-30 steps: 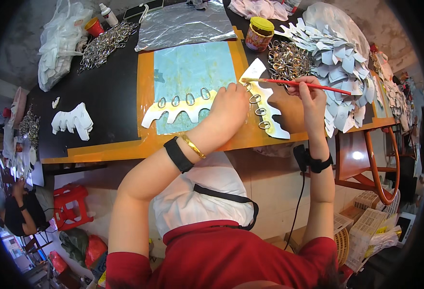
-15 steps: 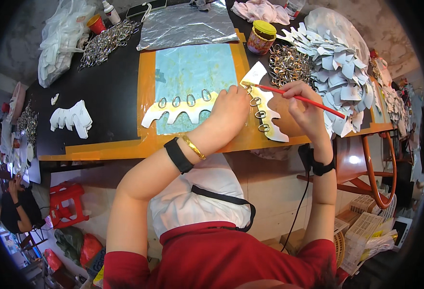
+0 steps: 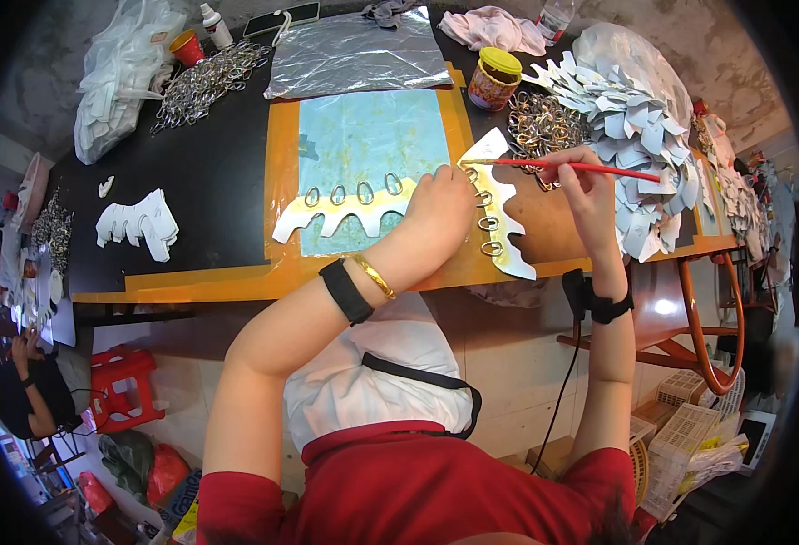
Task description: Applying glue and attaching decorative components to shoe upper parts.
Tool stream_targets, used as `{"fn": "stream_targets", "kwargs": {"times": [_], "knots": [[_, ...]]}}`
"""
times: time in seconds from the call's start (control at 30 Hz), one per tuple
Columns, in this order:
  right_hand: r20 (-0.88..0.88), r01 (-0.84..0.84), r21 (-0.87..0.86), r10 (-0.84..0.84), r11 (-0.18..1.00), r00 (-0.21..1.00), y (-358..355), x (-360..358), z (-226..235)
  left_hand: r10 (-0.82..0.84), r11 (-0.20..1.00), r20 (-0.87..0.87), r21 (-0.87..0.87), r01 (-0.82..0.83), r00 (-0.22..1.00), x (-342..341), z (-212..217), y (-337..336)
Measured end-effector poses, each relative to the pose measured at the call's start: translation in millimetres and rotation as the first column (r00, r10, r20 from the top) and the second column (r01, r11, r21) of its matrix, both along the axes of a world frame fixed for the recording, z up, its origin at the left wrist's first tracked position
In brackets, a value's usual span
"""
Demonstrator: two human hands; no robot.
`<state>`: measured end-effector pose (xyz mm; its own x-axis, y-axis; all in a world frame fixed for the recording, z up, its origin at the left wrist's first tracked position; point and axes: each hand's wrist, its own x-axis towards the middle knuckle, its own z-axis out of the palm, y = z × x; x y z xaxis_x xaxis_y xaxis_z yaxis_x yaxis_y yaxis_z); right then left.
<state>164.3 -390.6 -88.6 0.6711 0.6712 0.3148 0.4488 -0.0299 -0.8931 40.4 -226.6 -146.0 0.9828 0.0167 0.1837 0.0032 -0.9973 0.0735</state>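
My right hand (image 3: 584,186) grips a slim red-handled brush (image 3: 590,166), held nearly level, its tip at the left edge of a white scalloped piece (image 3: 508,259). Several metal rings (image 3: 488,223) lie in a column along that piece, on a yellowish coated strip. My left hand (image 3: 442,213) is closed, knuckles up, its fingertips at the piece's upper left edge; the hand partly hides what they pinch. Left of it, a second white scalloped piece (image 3: 298,216) carries a row of upright metal rings (image 3: 366,192) and a similar yellowish strip.
A yellow-lidded jar (image 3: 494,80) stands beyond the brush, near loose rings (image 3: 545,127) and a heap of white pieces (image 3: 640,154). Silver foil (image 3: 359,59) lies at the back. More rings (image 3: 204,86) and stacked white pieces (image 3: 138,223) are on the left.
The brush has swung closer to level, its tip staying around the piece's upper left edge. My right hand has shifted slightly; my left hand stays at the same edge.
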Motion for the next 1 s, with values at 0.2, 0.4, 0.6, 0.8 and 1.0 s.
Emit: {"fn": "stream_targets", "kwargs": {"times": [0.2,0.4,0.6,0.8,1.0], "knots": [[-0.295,0.195,0.173,-0.138,0.965,0.946,-4.8,24.2,-10.6,0.008,0.998,-0.018,0.058,-0.006,1.0,3.1,2.8,-1.0],[-0.64,0.308,0.389,0.014,0.868,0.768,-13.2,41.6,-15.3,-0.005,1.0,0.028,-0.022,0.005,1.0,-1.2,-0.2,-0.3],[-0.279,0.342,0.451,-0.234,0.825,0.932,5.9,38.6,6.5,-0.048,0.999,0.07,-0.012,0.049,0.996,1.7,-3.6,2.9],[-0.089,0.314,0.427,-0.307,0.848,0.948,30.8,41.4,19.5,-0.064,0.988,-0.004,-0.14,0.062,0.998,7.0,9.8,11.1],[0.001,0.334,0.368,-0.36,0.868,0.933,35.1,57.3,-0.7,-0.062,0.923,0.044,-0.378,0.075,0.997,-8.3,35.4,15.5]]}}
